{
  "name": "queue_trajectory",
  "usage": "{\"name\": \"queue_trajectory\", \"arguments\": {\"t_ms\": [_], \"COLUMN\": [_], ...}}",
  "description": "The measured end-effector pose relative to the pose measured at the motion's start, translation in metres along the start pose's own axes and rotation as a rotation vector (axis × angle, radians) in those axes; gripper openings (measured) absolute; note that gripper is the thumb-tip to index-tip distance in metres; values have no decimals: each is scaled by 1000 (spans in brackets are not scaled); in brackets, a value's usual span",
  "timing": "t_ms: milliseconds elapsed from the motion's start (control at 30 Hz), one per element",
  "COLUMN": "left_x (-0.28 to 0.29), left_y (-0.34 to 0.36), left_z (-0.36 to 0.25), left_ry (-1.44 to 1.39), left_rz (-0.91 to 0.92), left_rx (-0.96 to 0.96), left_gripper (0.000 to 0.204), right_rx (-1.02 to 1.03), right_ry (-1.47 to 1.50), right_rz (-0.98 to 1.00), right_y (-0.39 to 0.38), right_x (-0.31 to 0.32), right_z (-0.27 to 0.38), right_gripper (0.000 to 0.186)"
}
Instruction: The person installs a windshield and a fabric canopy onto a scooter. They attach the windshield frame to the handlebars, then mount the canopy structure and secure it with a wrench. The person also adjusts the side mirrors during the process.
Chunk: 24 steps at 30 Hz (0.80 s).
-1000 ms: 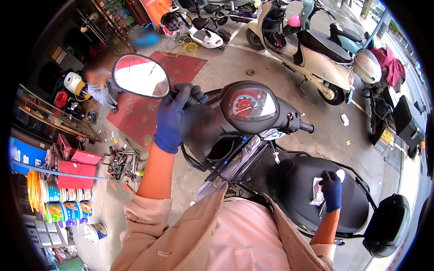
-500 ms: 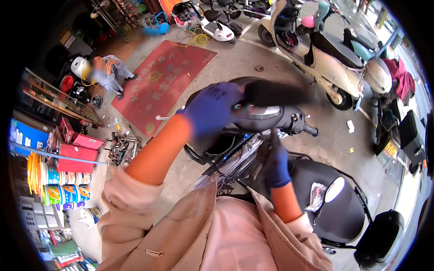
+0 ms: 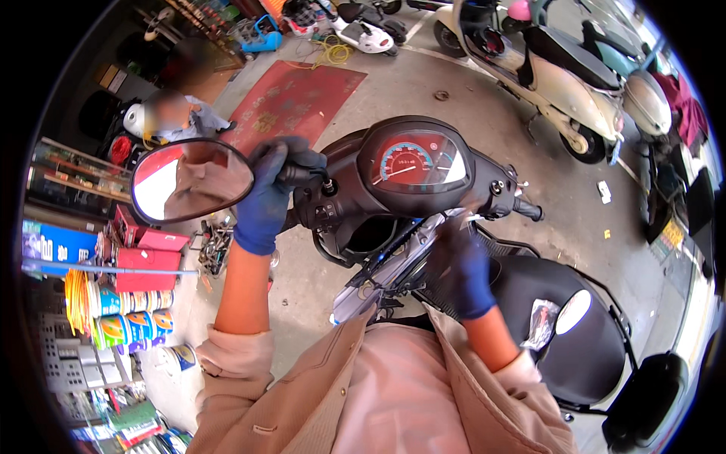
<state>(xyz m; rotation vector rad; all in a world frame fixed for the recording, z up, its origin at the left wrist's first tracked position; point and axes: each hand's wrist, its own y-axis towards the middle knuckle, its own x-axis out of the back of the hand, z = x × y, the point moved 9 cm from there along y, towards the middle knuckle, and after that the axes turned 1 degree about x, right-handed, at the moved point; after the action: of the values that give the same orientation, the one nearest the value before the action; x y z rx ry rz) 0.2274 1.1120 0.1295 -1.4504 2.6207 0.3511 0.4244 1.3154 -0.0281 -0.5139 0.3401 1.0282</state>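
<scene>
My left fingers (image 3: 286, 154) clamped round stem of black-rimmed oval glass mirror (image 3: 193, 181), mirror left of them. Changed: mirror off red-faced round gauge (image 3: 404, 163), stem now at black handlebar mount (image 3: 328, 186); likely aligning. Right fingers (image 3: 452, 240) blurred, can't tell.

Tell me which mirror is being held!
The mirror in the left hand; the other mirror lies on the black seat with no hand on it.

Black scooter seat (image 3: 597, 367) carries 1 clear packet (image 3: 541, 323), 1 white oval piece (image 3: 573, 312) just beside. Concrete floor (image 3: 393, 87) holds 1 red mat (image 3: 306, 98), 1 yellow coil (image 3: 333, 51), 1 bucket (image 3: 180, 358).
</scene>
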Motion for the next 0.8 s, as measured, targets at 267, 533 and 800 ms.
{"name": "queue_trajectory", "arguments": {"t_ms": [267,533,800], "left_x": [-1,-4,-6], "left_y": [-5,-4,-3], "left_z": [1,2,1], "left_ry": [69,68,87], "left_rz": [1,35,76], "left_rx": [115,92,94], "left_gripper": [27,28,28], "right_rx": [-239,-399,-266], "right_ry": [-428,-591,-964], "right_rz": [594,711,796], "right_y": [14,55,79], "right_x": [-129,-130,-152], "right_z": [8,14,36], "right_gripper": [15,24,21]}}
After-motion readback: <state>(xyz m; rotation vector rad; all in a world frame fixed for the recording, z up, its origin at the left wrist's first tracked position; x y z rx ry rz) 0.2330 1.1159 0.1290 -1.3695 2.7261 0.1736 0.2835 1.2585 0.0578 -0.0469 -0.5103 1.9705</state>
